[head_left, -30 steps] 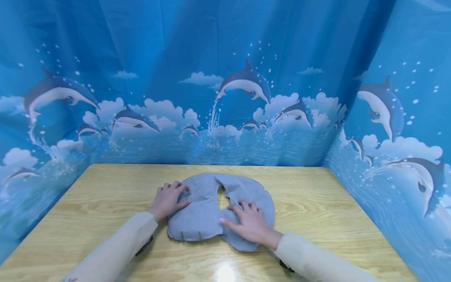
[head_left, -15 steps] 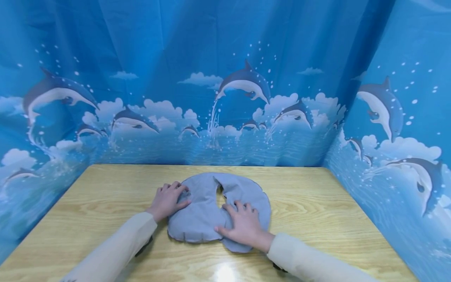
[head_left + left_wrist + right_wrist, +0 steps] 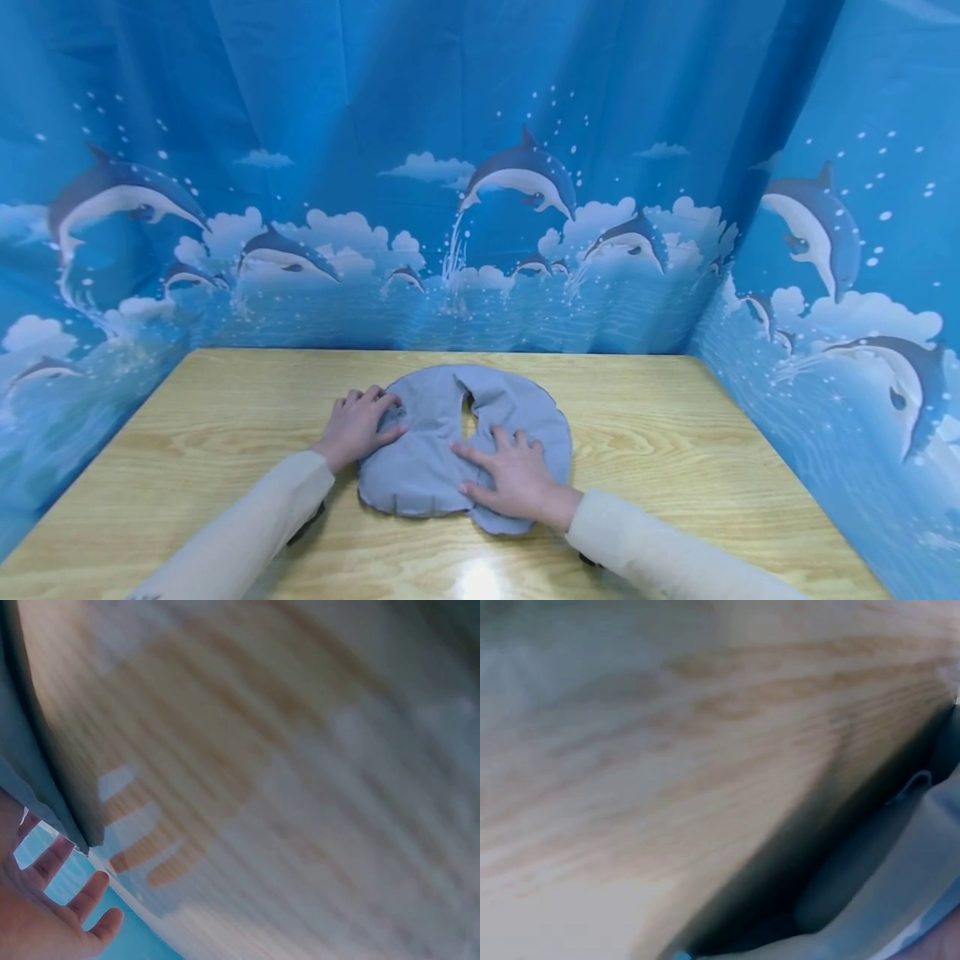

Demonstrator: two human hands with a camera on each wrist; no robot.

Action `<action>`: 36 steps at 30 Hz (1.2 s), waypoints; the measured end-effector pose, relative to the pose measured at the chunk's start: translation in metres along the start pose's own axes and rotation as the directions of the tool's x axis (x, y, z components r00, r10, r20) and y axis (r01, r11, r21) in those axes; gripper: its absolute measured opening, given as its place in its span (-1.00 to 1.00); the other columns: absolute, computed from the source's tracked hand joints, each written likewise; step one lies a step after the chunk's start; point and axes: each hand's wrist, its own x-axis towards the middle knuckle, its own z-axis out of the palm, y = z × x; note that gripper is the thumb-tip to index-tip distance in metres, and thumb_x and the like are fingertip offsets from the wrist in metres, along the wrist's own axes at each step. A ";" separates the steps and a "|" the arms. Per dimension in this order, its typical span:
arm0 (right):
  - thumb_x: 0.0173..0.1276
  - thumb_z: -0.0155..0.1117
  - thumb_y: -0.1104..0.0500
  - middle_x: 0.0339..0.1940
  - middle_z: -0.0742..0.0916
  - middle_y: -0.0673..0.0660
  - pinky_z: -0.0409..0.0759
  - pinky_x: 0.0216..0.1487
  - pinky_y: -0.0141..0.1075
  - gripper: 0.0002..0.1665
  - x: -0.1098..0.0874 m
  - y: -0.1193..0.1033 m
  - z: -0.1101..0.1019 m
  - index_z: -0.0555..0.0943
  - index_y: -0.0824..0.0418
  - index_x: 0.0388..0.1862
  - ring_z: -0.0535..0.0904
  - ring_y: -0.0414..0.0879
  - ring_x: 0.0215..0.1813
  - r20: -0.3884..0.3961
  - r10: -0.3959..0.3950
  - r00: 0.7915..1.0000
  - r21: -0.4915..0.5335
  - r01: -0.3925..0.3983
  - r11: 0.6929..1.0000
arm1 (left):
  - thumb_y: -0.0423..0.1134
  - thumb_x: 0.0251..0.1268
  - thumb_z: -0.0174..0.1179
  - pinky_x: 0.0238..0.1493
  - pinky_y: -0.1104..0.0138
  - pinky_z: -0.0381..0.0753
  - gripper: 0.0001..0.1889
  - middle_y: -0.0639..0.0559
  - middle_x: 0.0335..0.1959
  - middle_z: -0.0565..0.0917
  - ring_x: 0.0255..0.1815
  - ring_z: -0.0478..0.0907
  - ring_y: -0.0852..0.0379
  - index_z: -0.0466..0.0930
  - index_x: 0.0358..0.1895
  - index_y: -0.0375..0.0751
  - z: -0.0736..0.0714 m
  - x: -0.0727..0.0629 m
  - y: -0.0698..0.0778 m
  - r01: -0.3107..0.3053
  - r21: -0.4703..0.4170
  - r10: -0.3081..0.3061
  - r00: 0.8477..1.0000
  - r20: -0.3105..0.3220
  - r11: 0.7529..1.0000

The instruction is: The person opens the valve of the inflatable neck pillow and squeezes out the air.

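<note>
while the grey pillow [image 3: 435,450] is laid flat on the desk [image 3: 675,442] at the lower centre of the frame, its left edge is touched by the left grip [image 3: 356,429], spread loosely, and its lower right part is covered by the right grip [image 3: 517,482], fingers splayed; no cloth is seen pinched in either. from the creases and puckered edge, it is judged light, soft and floppy, easily wrinkled but hardly fragile, best steadied under flat palms or held by both outer edges.
</note>
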 end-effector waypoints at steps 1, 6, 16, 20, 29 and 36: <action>0.27 -0.08 -0.37 0.32 0.30 0.36 0.28 -0.07 0.31 -0.37 0.000 0.000 0.000 0.16 -0.43 0.33 0.29 0.47 0.15 0.005 -0.003 1.000 -0.004 0.003 1.000 | 0.15 0.12 0.17 -0.07 -0.11 0.32 -0.57 -0.09 -0.03 0.50 -0.03 0.39 -0.23 0.51 -0.03 0.00 0.000 0.000 0.000 0.000 0.000 0.000 1.000 0.000 1.000; 0.26 -0.06 -0.37 0.28 0.34 0.34 0.32 -0.12 0.26 -0.40 0.003 -0.001 -0.001 0.28 -0.38 0.29 0.33 0.42 0.10 0.007 -0.012 1.000 -0.042 0.012 0.999 | 0.15 0.12 0.18 -0.06 -0.10 0.31 -0.58 -0.08 -0.02 0.49 -0.02 0.38 -0.22 0.51 -0.03 0.00 -0.001 0.000 0.001 0.001 -0.005 -0.001 1.000 0.008 1.000; 0.27 -0.01 -0.31 0.22 0.40 0.28 0.39 -0.21 0.17 -0.48 0.007 -0.001 -0.002 0.41 -0.32 0.20 0.37 0.35 0.04 -0.019 -0.019 1.000 -0.063 0.018 0.998 | 0.16 0.10 0.18 -0.07 -0.12 0.32 -0.57 -0.07 -0.02 0.49 -0.01 0.38 -0.23 0.52 -0.04 0.02 0.000 -0.001 -0.004 -0.025 -0.010 0.025 1.000 -0.001 1.000; 0.28 -0.01 -0.27 0.23 0.40 0.28 0.38 -0.20 0.19 -0.51 0.008 -0.001 -0.002 0.44 -0.29 0.19 0.36 0.35 0.06 -0.023 -0.013 1.000 -0.047 0.012 0.999 | 0.18 0.10 0.17 -0.07 -0.12 0.32 -0.55 -0.07 -0.01 0.48 0.00 0.38 -0.24 0.52 -0.02 0.02 -0.001 -0.001 -0.004 -0.029 -0.008 0.029 1.000 0.010 1.000; 0.30 -0.03 -0.24 0.23 0.41 0.27 0.37 -0.17 0.21 -0.50 0.009 -0.004 0.002 0.44 -0.24 0.20 0.36 0.36 0.07 -0.059 0.015 0.998 -0.044 -0.018 0.999 | 0.18 0.12 0.16 -0.08 -0.11 0.35 -0.55 -0.08 -0.01 0.47 -0.01 0.38 -0.26 0.51 -0.02 0.01 -0.001 -0.002 -0.002 -0.019 0.000 0.019 1.000 0.011 1.000; 0.29 -0.16 -0.39 0.32 0.29 0.26 0.25 0.01 0.25 -0.37 0.008 -0.001 0.002 0.33 -0.22 0.28 0.25 0.35 0.22 -0.045 -0.008 0.999 0.033 0.009 0.999 | 0.16 0.13 0.16 -0.09 -0.10 0.35 -0.57 -0.08 -0.01 0.48 -0.03 0.39 -0.25 0.50 -0.01 0.02 -0.001 -0.003 -0.003 -0.026 -0.006 0.026 1.000 -0.006 1.000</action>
